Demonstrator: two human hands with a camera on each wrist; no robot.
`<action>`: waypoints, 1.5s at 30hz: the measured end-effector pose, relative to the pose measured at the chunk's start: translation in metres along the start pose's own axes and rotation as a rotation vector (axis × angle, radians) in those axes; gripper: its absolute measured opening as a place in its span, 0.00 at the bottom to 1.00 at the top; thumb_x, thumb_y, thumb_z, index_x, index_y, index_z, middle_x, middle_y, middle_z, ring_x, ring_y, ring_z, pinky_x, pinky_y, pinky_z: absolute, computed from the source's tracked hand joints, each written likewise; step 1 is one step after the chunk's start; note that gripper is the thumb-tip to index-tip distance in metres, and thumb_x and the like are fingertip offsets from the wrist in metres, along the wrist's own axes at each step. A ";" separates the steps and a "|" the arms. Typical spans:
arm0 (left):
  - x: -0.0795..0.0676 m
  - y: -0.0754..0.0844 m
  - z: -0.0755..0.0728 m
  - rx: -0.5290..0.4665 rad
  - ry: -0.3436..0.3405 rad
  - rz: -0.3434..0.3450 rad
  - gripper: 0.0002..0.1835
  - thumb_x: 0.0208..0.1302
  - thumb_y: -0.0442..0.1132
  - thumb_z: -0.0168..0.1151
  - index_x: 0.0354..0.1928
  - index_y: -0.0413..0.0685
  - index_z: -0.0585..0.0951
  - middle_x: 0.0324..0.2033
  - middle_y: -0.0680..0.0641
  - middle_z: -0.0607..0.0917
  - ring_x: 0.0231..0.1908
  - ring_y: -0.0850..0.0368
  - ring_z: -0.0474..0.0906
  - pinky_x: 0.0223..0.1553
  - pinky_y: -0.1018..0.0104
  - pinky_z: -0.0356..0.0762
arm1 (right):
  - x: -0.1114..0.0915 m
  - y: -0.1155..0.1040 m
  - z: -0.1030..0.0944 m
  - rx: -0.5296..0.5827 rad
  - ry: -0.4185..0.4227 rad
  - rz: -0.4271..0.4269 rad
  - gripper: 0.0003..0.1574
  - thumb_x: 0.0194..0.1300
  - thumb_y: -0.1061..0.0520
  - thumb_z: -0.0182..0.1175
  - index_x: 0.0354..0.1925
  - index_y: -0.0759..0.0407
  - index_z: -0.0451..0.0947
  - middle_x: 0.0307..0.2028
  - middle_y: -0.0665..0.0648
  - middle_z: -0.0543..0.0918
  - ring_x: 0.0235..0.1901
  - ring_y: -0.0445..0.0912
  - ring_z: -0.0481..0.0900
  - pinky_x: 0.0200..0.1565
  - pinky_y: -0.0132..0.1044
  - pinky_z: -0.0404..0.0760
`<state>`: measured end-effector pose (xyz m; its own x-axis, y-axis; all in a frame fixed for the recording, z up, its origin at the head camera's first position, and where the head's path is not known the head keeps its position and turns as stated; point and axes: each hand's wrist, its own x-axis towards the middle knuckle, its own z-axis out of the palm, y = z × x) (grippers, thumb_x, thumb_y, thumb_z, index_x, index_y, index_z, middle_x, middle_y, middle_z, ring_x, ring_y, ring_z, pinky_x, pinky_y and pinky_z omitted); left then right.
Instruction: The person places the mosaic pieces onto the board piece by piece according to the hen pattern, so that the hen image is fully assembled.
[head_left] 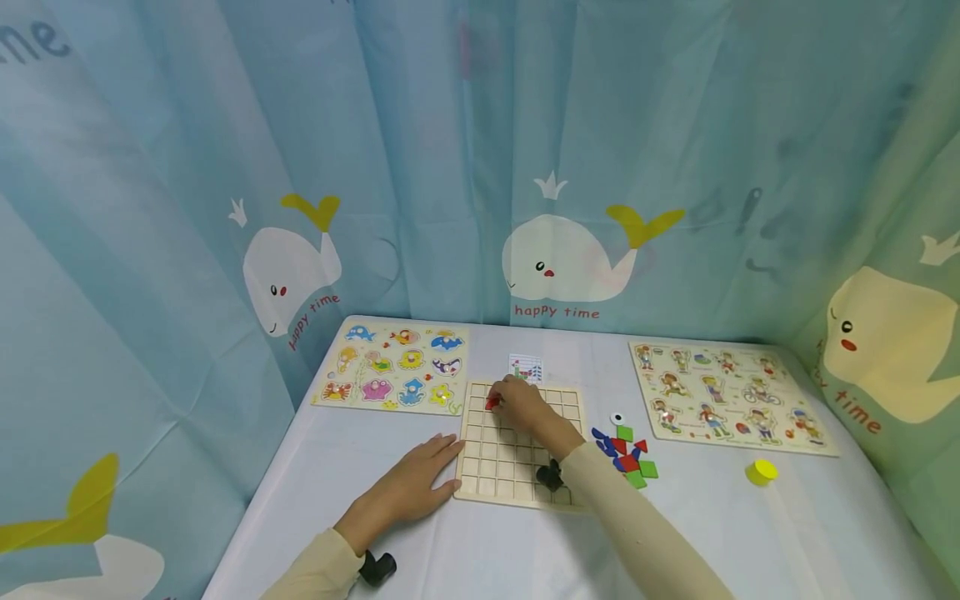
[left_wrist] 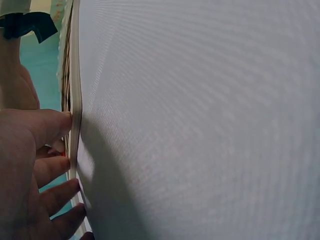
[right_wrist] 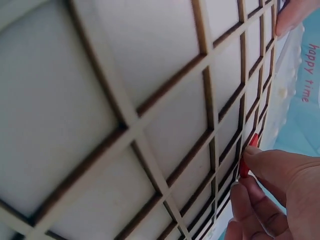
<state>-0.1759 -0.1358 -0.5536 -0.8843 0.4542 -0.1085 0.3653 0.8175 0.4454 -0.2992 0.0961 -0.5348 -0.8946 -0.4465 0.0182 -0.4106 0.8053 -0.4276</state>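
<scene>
Pinches a red piece [right_wrist: 244, 168] between thumb and fingertips of the right grip [head_left: 521, 407], at the far-left part of a wooden grid board [head_left: 496, 467]. Cannot tell of any contact between red piece and compartment from these angles. Rests the left grip [head_left: 420, 482] at the board's left edge, with fingers spread and thumb touching the rim, holding nothing; probably steadies the board that way.

Seems to be at the placing step, likely near the start, judging by the bare compartments and the loose pieces off to the side. Calls next, by the look of it, for squaring the red piece to one compartment, then for easing the pinch without jogging the board.

Shows only pale floor in the visible compartments of the grid board, with some hidden beneath the right grip and forearm. Just beyond the far edge, has a small illustrated card [head_left: 527, 367]. To the board's right, has loose flat pieces [head_left: 628, 463] in red, green and blue, clustered on the white worktop [head_left: 330, 467], with a dark-centred white disc [head_left: 617, 418] just beyond. Farther right, has a yellow cylinder [head_left: 762, 472] near a puzzle board of human figures [head_left: 746, 364], apparently seated in recesses. At far left, has a sea-creature puzzle board [head_left: 383, 330], likewise apparently filled. Behind everything, has a blue whale-patterned curtain [head_left: 427, 167].
</scene>
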 end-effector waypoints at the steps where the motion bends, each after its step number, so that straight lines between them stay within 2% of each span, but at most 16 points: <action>1: 0.000 0.000 0.000 -0.001 0.000 0.001 0.35 0.77 0.54 0.60 0.81 0.53 0.66 0.80 0.46 0.66 0.80 0.44 0.59 0.79 0.42 0.62 | 0.000 0.000 0.000 0.001 0.004 -0.006 0.08 0.70 0.62 0.70 0.47 0.59 0.85 0.41 0.56 0.83 0.44 0.52 0.83 0.52 0.57 0.84; 6: 0.000 0.000 0.001 -0.002 -0.002 0.003 0.35 0.78 0.54 0.60 0.81 0.54 0.66 0.80 0.47 0.66 0.81 0.44 0.58 0.79 0.42 0.62 | -0.003 0.001 -0.001 0.022 0.014 -0.035 0.05 0.69 0.65 0.70 0.43 0.60 0.84 0.40 0.56 0.83 0.44 0.51 0.83 0.50 0.49 0.86; 9: 0.001 -0.001 0.001 0.002 -0.001 0.008 0.35 0.78 0.54 0.60 0.81 0.54 0.66 0.80 0.47 0.66 0.80 0.44 0.59 0.78 0.41 0.62 | -0.005 0.001 0.000 -0.003 0.009 -0.040 0.02 0.71 0.63 0.68 0.42 0.61 0.85 0.40 0.55 0.82 0.44 0.50 0.82 0.49 0.46 0.86; 12: 0.001 -0.001 0.002 0.007 0.004 0.019 0.35 0.78 0.54 0.59 0.81 0.53 0.66 0.80 0.47 0.66 0.80 0.43 0.59 0.78 0.42 0.62 | -0.007 0.000 0.000 -0.038 0.008 -0.033 0.04 0.72 0.61 0.68 0.42 0.62 0.86 0.40 0.55 0.82 0.44 0.49 0.81 0.49 0.44 0.86; 16: 0.001 -0.001 0.003 0.006 0.012 0.026 0.35 0.78 0.53 0.59 0.81 0.53 0.66 0.80 0.47 0.66 0.80 0.43 0.59 0.79 0.42 0.62 | -0.010 0.000 0.000 -0.056 0.044 -0.054 0.02 0.70 0.63 0.69 0.40 0.61 0.86 0.39 0.55 0.83 0.43 0.50 0.82 0.48 0.44 0.86; 23: 0.001 0.000 0.003 0.000 0.006 0.028 0.35 0.78 0.53 0.59 0.81 0.53 0.66 0.80 0.46 0.66 0.80 0.43 0.59 0.79 0.42 0.62 | -0.015 0.000 0.001 -0.080 0.097 -0.106 0.03 0.68 0.64 0.70 0.41 0.59 0.86 0.39 0.56 0.84 0.42 0.51 0.82 0.49 0.46 0.86; 29: 0.001 -0.001 0.002 -0.005 0.003 0.028 0.35 0.78 0.53 0.59 0.81 0.52 0.66 0.80 0.46 0.66 0.80 0.42 0.59 0.79 0.42 0.62 | -0.022 0.005 -0.005 -0.058 0.095 -0.124 0.06 0.70 0.64 0.69 0.45 0.62 0.87 0.43 0.59 0.82 0.46 0.53 0.82 0.52 0.49 0.86; 30: 0.001 -0.002 0.001 -0.005 0.000 0.023 0.35 0.78 0.53 0.59 0.81 0.53 0.66 0.80 0.46 0.66 0.80 0.43 0.59 0.79 0.42 0.61 | -0.024 0.008 -0.007 -0.050 0.085 -0.117 0.07 0.71 0.64 0.68 0.47 0.62 0.86 0.46 0.60 0.83 0.49 0.55 0.83 0.55 0.50 0.86; 36: 0.000 -0.003 0.001 -0.006 0.002 0.012 0.35 0.78 0.54 0.59 0.81 0.53 0.66 0.80 0.46 0.66 0.81 0.43 0.58 0.79 0.42 0.61 | -0.043 0.039 -0.025 -0.021 0.078 -0.056 0.12 0.72 0.63 0.68 0.53 0.62 0.84 0.49 0.60 0.83 0.54 0.57 0.82 0.58 0.54 0.84; 38: 0.000 -0.003 0.001 -0.009 0.009 0.020 0.35 0.78 0.53 0.59 0.81 0.52 0.66 0.80 0.45 0.66 0.80 0.42 0.58 0.79 0.42 0.61 | -0.053 0.052 -0.034 -0.011 0.081 -0.029 0.14 0.72 0.63 0.67 0.55 0.63 0.82 0.49 0.61 0.82 0.52 0.57 0.82 0.56 0.56 0.83; 42: 0.000 -0.003 0.002 -0.011 0.014 0.028 0.35 0.78 0.53 0.59 0.81 0.52 0.66 0.80 0.45 0.66 0.80 0.42 0.58 0.79 0.42 0.61 | -0.074 0.077 -0.053 -0.031 0.073 0.070 0.19 0.71 0.61 0.68 0.58 0.65 0.80 0.52 0.67 0.81 0.52 0.61 0.81 0.54 0.61 0.82; 45: 0.000 -0.003 0.002 -0.012 0.010 0.023 0.35 0.78 0.53 0.59 0.81 0.52 0.65 0.80 0.45 0.66 0.81 0.43 0.58 0.79 0.42 0.61 | -0.087 0.094 -0.066 -0.068 0.050 0.211 0.26 0.68 0.58 0.71 0.60 0.67 0.79 0.53 0.71 0.79 0.51 0.64 0.79 0.53 0.62 0.82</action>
<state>-0.1764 -0.1378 -0.5568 -0.8788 0.4688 -0.0890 0.3817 0.8025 0.4586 -0.2712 0.2363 -0.5165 -0.9689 -0.2466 -0.0199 -0.2226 0.9042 -0.3646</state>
